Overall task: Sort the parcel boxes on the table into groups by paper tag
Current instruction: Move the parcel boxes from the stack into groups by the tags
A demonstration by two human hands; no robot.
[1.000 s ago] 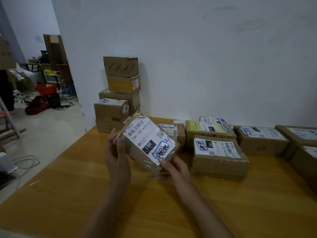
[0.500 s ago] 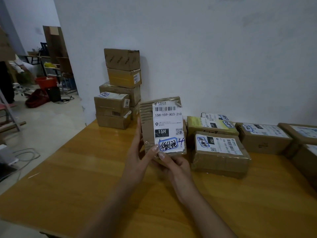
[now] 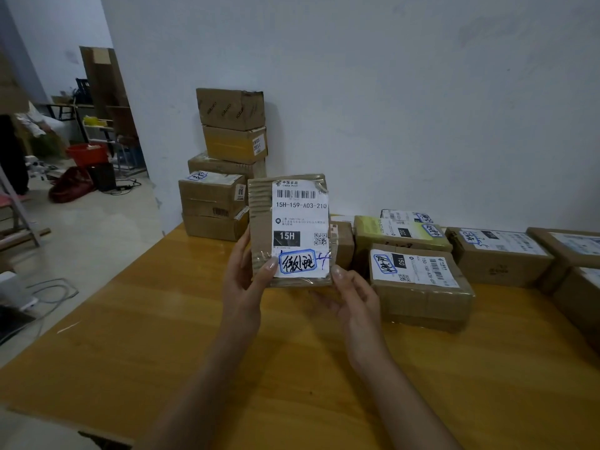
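Note:
A small brown parcel box [image 3: 259, 222] stands upright in the air above the wooden table [image 3: 162, 336], its white paper tag [image 3: 300, 222] marked 15H facing me. My left hand [image 3: 242, 280] grips its lower left edge, thumb on the front. My right hand [image 3: 354, 297] holds its lower right corner, thumb by the tag. A stack of parcel boxes [image 3: 227, 164] rises at the table's far left against the wall. A row of tagged boxes lies at the right, the nearest box [image 3: 418, 287] marked 150.
The white wall [image 3: 389, 92] runs behind the table. The table's left edge drops to a tiled floor with cables [image 3: 48, 293], a red bin [image 3: 87, 154] and a dark bag [image 3: 69, 188]. A person's dark clothing shows at the far left.
The held box turned from a tilted pose to upright with its tag facing me and rose slightly. Both hands shifted to its lower corners.

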